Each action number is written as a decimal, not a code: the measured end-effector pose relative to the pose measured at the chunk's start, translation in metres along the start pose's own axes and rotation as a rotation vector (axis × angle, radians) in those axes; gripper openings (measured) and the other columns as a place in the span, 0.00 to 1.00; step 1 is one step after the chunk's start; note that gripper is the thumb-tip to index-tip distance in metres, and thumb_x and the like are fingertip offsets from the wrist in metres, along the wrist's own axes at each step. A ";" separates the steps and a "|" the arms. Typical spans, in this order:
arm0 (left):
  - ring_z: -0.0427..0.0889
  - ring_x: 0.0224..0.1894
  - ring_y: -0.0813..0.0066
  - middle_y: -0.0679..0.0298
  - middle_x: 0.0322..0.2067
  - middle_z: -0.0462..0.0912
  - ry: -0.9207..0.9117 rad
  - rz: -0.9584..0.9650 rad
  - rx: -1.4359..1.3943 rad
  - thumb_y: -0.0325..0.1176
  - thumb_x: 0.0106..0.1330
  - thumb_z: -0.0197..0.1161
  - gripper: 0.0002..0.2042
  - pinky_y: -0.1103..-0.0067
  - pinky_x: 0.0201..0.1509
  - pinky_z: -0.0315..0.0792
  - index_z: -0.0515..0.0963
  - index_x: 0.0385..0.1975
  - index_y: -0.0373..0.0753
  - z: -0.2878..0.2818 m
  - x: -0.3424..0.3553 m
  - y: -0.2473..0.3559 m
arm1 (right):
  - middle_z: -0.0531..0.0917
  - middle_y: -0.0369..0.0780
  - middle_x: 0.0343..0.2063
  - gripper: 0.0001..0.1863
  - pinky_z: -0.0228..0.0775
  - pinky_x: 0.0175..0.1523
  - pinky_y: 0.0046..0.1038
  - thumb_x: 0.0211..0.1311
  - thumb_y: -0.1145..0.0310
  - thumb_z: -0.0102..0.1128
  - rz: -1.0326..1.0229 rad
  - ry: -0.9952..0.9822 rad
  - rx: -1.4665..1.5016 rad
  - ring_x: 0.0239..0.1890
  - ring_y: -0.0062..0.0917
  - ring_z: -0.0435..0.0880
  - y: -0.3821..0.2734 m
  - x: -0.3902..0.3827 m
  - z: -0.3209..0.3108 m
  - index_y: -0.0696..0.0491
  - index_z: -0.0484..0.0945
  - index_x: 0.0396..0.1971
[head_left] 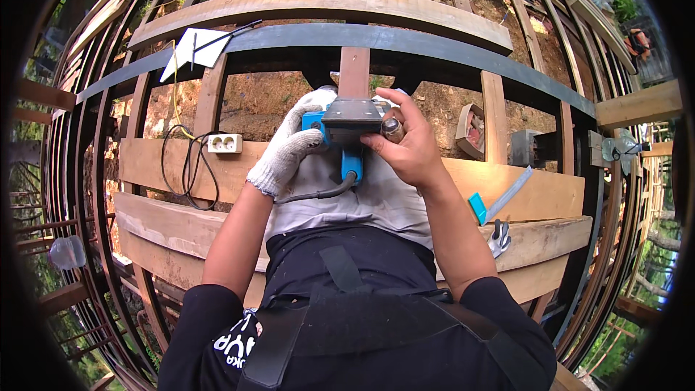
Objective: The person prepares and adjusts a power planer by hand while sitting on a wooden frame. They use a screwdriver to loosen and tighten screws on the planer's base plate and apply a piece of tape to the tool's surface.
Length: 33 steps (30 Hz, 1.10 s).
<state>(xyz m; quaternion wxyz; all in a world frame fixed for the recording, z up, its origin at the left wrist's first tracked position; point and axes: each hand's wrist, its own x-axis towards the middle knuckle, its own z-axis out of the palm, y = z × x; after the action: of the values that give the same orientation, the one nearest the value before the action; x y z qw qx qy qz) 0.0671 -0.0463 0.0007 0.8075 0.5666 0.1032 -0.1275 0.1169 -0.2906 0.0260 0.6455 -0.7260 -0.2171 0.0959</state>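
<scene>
Above my lap, both hands hold a blue corded power tool (351,163) with a dark, flat rectangular plate turned toward me. Whether it is a sander or a planer I cannot tell. My left hand (286,145), in a white knit glove, is closed around the blue body on the left. Bare, my right hand (411,137) curls about the right side, thumb near the plate's edge. Between its thumb and fingers shows a brown cylindrical knob (392,129) with a shiny end. A dark power cord (318,194) runs from the tool's blue rear part across my lap to the left.
Planks lie across a dark beam frame (434,42), with earth below. At left are a double socket (224,143), a coiled black cable (190,174) and white sheets (195,52). To the right lie a teal-handled square (478,208), a glove (499,237) and an open box (470,130).
</scene>
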 end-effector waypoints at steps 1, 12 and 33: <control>0.76 0.62 0.73 0.66 0.64 0.75 -0.008 -0.003 0.002 0.38 0.55 0.70 0.41 0.71 0.61 0.75 0.66 0.74 0.47 0.002 -0.001 0.002 | 0.84 0.37 0.40 0.39 0.75 0.53 0.24 0.60 0.84 0.71 0.029 -0.013 0.007 0.46 0.18 0.83 -0.002 -0.001 0.000 0.54 0.66 0.71; 0.76 0.61 0.74 0.69 0.59 0.77 -0.035 0.036 0.010 0.48 0.58 0.73 0.34 0.70 0.61 0.74 0.71 0.66 0.50 0.001 -0.002 0.003 | 0.84 0.37 0.37 0.38 0.75 0.49 0.26 0.56 0.77 0.77 0.021 0.044 0.043 0.43 0.21 0.82 0.002 0.005 0.004 0.54 0.71 0.67; 0.74 0.64 0.73 0.67 0.63 0.73 -0.047 0.076 0.013 0.37 0.54 0.74 0.37 0.74 0.68 0.70 0.70 0.68 0.44 -0.008 -0.003 -0.009 | 0.79 0.35 0.39 0.39 0.74 0.50 0.21 0.57 0.84 0.71 0.035 -0.025 -0.023 0.42 0.17 0.79 -0.003 -0.009 -0.002 0.54 0.68 0.70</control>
<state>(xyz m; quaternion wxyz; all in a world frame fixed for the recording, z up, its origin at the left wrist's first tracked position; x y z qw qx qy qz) 0.0607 -0.0415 -0.0090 0.8104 0.5720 0.0620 -0.1106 0.1091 -0.2963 0.0276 0.6326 -0.7357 -0.2135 0.1140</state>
